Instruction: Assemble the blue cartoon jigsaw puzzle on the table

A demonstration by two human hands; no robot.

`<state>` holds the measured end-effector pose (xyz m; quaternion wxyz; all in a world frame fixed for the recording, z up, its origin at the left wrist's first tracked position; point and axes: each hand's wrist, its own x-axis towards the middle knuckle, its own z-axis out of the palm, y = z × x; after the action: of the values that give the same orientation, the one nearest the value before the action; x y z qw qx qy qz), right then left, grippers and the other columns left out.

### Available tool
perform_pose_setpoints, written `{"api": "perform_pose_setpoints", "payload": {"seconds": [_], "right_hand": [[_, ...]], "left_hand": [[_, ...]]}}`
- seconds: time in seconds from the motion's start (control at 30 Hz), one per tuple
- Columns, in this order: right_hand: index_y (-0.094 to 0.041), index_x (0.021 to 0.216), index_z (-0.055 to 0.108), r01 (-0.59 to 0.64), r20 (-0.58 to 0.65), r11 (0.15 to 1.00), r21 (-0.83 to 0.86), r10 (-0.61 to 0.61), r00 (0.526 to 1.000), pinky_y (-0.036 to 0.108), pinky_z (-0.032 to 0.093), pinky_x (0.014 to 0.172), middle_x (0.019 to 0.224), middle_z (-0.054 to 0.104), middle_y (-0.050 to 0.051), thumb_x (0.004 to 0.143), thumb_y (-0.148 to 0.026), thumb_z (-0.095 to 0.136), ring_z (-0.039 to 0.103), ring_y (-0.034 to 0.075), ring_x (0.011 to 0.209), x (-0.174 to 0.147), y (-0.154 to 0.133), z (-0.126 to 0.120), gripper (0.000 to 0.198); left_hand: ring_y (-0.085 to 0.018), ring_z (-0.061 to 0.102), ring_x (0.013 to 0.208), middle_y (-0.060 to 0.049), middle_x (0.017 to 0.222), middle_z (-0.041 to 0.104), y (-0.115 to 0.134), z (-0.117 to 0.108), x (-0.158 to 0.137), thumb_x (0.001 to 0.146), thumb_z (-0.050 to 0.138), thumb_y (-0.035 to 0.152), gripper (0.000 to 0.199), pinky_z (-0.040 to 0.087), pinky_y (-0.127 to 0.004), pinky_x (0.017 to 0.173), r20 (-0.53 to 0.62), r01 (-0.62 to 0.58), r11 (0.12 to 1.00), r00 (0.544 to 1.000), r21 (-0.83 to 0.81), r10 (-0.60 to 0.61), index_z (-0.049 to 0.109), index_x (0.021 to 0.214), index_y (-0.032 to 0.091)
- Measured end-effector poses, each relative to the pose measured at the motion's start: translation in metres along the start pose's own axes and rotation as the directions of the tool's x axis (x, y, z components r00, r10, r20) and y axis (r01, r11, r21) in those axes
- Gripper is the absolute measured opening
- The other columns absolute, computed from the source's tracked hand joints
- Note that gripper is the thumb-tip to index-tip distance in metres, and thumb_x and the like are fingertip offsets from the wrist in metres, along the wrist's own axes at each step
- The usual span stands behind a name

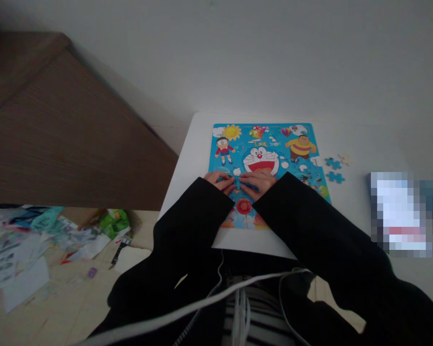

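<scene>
A blue jigsaw puzzle (270, 136) with cartoon figures lies flat on a white table, with several pale gaps in its picture. Over its lower middle, my left hand (219, 179) and my right hand (259, 182) face each other with fingertips close together. Between them is a small blue puzzle piece (238, 184), pinched from both sides at the puzzle's surface. Whether it sits fully in its slot cannot be made out. Just off the puzzle's right edge lie loose pieces: two blue ones (335, 178) and a pale one (345, 158).
The white table (182, 166) stands against a grey wall. On its right rests a blurred-out bright device (399, 211). A dark wooden cabinet (75, 139) rises at the left, with bags and papers (75, 235) on the floor below. A white cord (202, 302) crosses my lap.
</scene>
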<state>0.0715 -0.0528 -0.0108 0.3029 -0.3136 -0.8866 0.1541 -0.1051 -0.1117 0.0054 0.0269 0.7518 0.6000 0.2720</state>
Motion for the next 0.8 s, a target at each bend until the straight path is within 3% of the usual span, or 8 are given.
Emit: {"api": "perform_pose_setpoints", "payload": {"seconds": [0.1,0.27,0.5,0.8], "right_hand": [[-0.017,0.089,0.069,0.055,-0.019,0.998,0.044,-0.054,0.998,0.032,0.048,0.071,0.092,0.070,0.008,0.082,-0.027,0.052,0.065,0.017,0.080,0.000,0.003,0.002,0.021],[-0.016,0.083,0.070,0.026,-0.070,0.991,0.128,-0.017,0.997,0.028,0.048,0.074,0.088,0.071,0.007,0.079,-0.023,0.058,0.065,0.015,0.080,0.002,0.001,-0.005,0.015],[-0.019,0.088,0.070,-0.051,-0.036,0.982,0.180,0.058,0.998,0.027,0.051,0.077,0.088,0.070,0.004,0.077,-0.025,0.059,0.065,0.015,0.082,0.004,0.001,-0.010,0.016],[-0.019,0.086,0.070,0.008,-0.133,0.985,0.171,0.015,0.991,0.027,0.052,0.073,0.084,0.070,0.005,0.075,-0.024,0.061,0.064,0.015,0.077,0.003,0.002,-0.003,0.015]], "left_hand": [[-0.016,0.056,0.069,-0.005,0.084,0.064,0.001,-0.001,0.000,0.084,0.053,0.036,0.021,0.044,-0.030,0.061,-0.014,0.033,0.999,0.999,-0.027,-0.033,0.068,0.090,0.023],[-0.015,0.055,0.066,-0.005,0.085,0.064,0.002,-0.002,0.000,0.080,0.058,0.033,0.017,0.044,-0.029,0.060,-0.050,0.039,0.998,0.998,-0.044,-0.041,0.069,0.088,0.023],[-0.014,0.056,0.074,-0.003,0.088,0.061,-0.004,0.003,-0.003,0.076,0.060,0.038,0.027,0.049,-0.025,0.063,-0.017,0.128,0.983,0.991,-0.133,-0.131,0.067,0.097,0.023],[-0.013,0.054,0.068,-0.003,0.087,0.060,-0.002,0.000,-0.002,0.076,0.061,0.036,0.028,0.047,-0.024,0.060,-0.036,0.099,0.988,0.994,-0.121,-0.104,0.066,0.101,0.024]]}}
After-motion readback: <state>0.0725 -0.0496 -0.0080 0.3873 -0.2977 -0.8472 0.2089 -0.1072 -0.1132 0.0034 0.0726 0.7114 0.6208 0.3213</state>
